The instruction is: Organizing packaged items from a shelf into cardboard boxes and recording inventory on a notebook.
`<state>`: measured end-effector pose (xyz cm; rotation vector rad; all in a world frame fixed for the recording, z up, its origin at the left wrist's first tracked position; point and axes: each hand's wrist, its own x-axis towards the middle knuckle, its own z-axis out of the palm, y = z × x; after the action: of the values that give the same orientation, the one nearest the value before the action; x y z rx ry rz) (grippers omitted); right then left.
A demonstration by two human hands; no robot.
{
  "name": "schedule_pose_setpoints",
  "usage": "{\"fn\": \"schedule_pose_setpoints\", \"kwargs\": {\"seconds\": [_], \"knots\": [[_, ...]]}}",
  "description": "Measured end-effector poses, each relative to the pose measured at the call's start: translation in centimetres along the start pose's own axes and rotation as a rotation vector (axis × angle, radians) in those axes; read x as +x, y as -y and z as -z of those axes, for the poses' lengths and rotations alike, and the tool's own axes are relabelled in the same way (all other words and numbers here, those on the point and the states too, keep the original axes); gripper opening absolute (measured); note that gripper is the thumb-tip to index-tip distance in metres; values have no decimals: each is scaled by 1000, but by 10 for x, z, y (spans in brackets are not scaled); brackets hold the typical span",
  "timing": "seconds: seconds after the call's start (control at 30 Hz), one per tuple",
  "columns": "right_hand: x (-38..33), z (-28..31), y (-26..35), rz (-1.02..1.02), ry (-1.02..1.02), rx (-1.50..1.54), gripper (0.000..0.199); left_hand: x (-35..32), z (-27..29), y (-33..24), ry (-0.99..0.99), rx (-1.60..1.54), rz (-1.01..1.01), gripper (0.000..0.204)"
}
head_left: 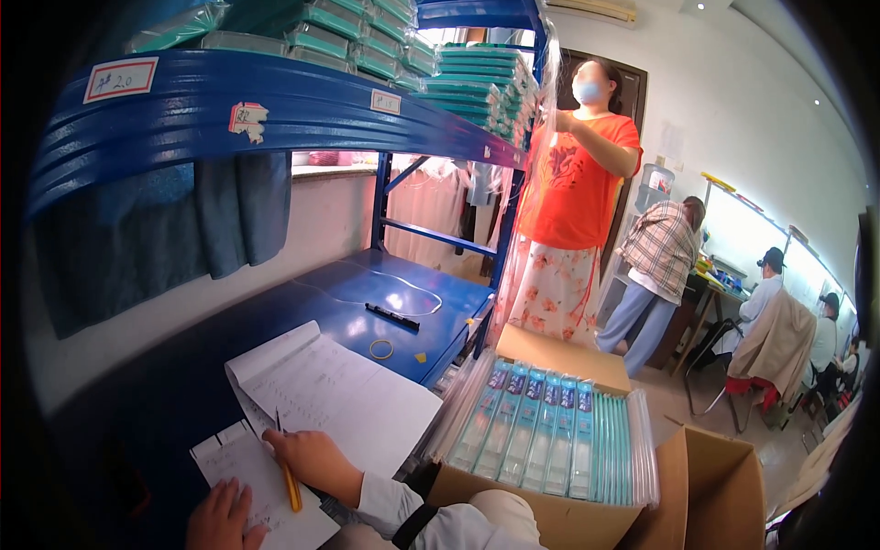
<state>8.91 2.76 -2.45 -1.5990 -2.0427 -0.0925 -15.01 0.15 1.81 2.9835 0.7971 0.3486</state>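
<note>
My right hand rests on the papers, its fingers closed round a slim orange pen. The pen's dark thin end sticks up past my fingers, and its orange end shows below the hand. My left hand lies on a smaller written sheet, fingers apart and holding nothing. Just beyond my hands is a larger open notepad with handwriting and one curled page corner. Both papers lie on a blue metal shelf.
Beside me on the right stands an open carton packed with clear and teal boxes, next to another open carton. A black strip and yellow ring lie on the shelf. Overhead runs a loaded blue beam. A person stands beyond.
</note>
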Motion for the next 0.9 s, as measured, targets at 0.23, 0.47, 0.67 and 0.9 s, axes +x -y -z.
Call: {"fn": "schedule_pose_setpoints", "kwargs": {"seconds": [0.23, 0.47, 0.67, 0.9], "knots": [[0, 1, 0, 19, -21, -2, 18, 2, 2, -1, 21, 12, 19, 50], [2, 9, 3, -56, 70, -8, 24, 4, 4, -2, 0, 8, 8, 50], [1, 11, 5, -50, 82, 42, 23, 2, 3, -2, -6, 3, 13, 50], [2, 13, 6, -47, 83, 35, 23, 3, 4, -1, -9, -9, 6, 50]]}}
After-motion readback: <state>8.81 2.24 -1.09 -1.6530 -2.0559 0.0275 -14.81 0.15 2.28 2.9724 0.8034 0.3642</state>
